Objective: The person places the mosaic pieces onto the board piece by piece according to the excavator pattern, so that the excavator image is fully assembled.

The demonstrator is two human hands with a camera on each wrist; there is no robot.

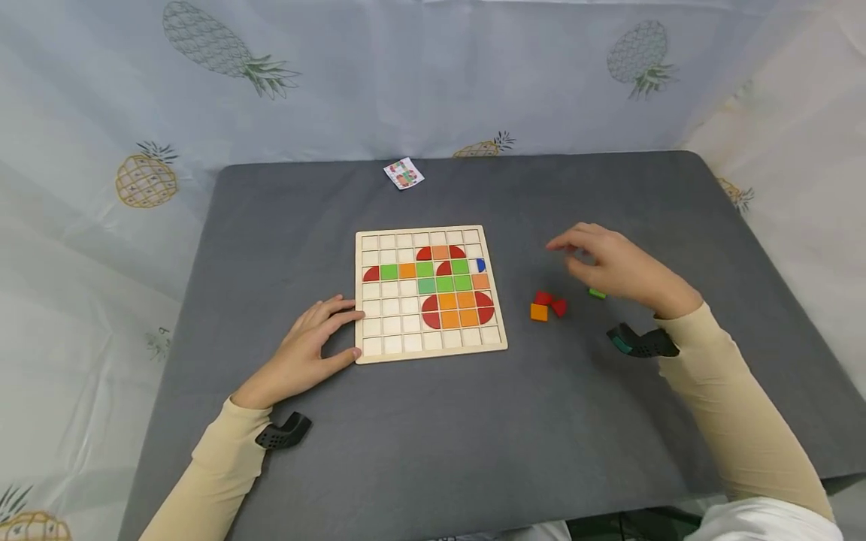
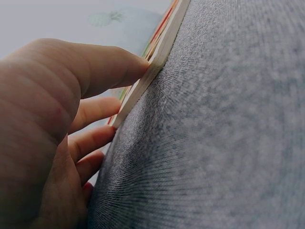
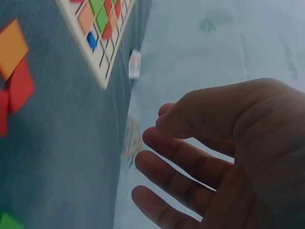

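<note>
A wooden grid board (image 1: 392,325) lies flat on the dark grey table, partly filled with red, green, orange and blue pieces. My left hand (image 1: 304,349) rests at its left edge, thumb and fingertips touching the frame; the left wrist view shows the thumb (image 2: 114,67) against the board's side. Held above the table to the right of the board, my right hand (image 1: 612,263) has loosely bent fingers and nothing between them. Below it lie an orange square (image 1: 539,312), two red pieces (image 1: 558,307) and a green piece (image 1: 597,293). A blue piece (image 1: 481,265) sits near the board's right edge.
A small printed card (image 1: 404,173) with a coloured pattern lies near the table's far edge. Behind the table (image 1: 433,436) hangs a pale curtain (image 1: 419,83) printed with pineapples. Black wrist devices sit on both forearms.
</note>
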